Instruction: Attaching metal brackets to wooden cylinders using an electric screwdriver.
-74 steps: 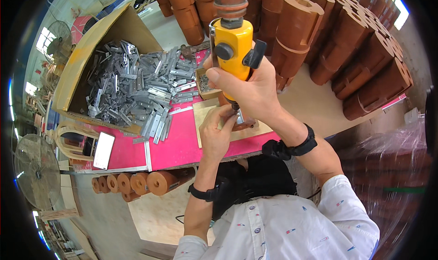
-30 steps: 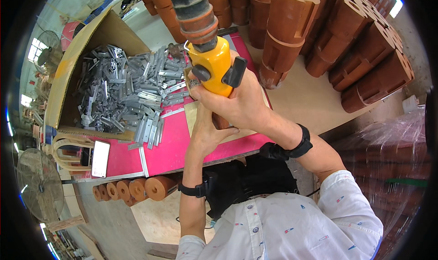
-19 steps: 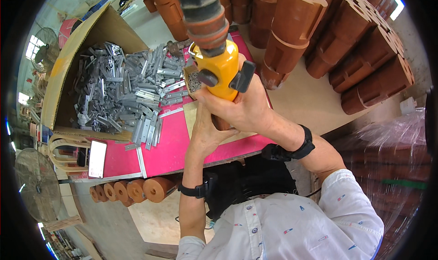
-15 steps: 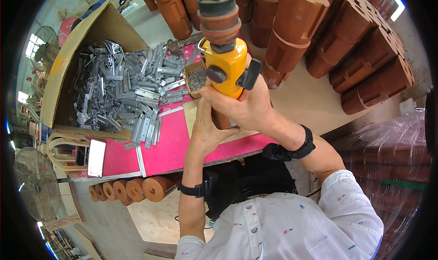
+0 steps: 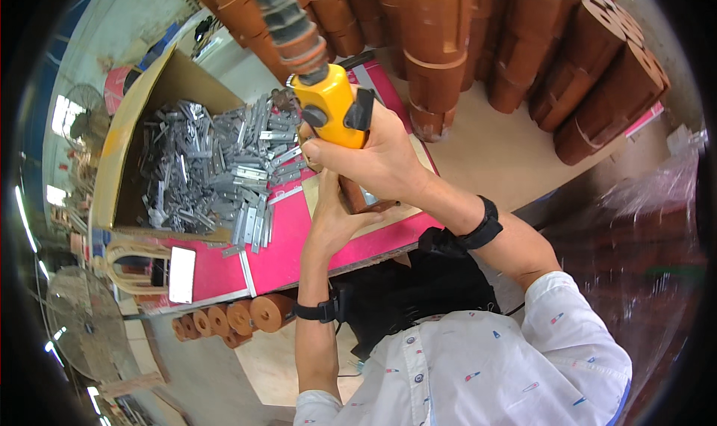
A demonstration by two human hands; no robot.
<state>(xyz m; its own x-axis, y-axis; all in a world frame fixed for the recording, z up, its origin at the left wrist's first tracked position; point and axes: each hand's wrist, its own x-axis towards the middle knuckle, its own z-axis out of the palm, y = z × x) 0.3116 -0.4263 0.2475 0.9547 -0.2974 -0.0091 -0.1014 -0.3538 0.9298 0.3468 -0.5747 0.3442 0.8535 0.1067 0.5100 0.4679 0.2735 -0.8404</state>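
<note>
Gripping the yellow-bodied power tool with black knobs [image 5: 328, 105], the right hand [image 5: 377, 153] has its fingers closed around the casing. The tool's dark ribbed hose [image 5: 287, 26] runs up and away beyond that hand; its working tip is hidden beneath the palm. Just below and to the left of the right hand, the left hand [image 5: 332, 213] curls against a reddish-brown curved workpiece [image 5: 352, 196], thumb laid along the near side and the far fingertips out of sight. A pale metal strip [image 5: 368, 197] shows on this workpiece, right of the left hand.

Under both hands lies a light tan flat board [image 5: 407, 211], on a bright pink tabletop [image 5: 284, 235]. Left of the hands, a heap of silver metal plates with holes [image 5: 224, 157] spills from an opened brown cardboard box [image 5: 131, 142]. Farther left and nearer the body rests a white-screened phone [image 5: 181, 274]. Beyond the right hand, to the right, stand tall reddish-brown grooved cylinders [image 5: 433, 45]. Lower left of the left hand, orange-brown hollow rolls [image 5: 269, 312] lie beneath the tabletop.
</note>
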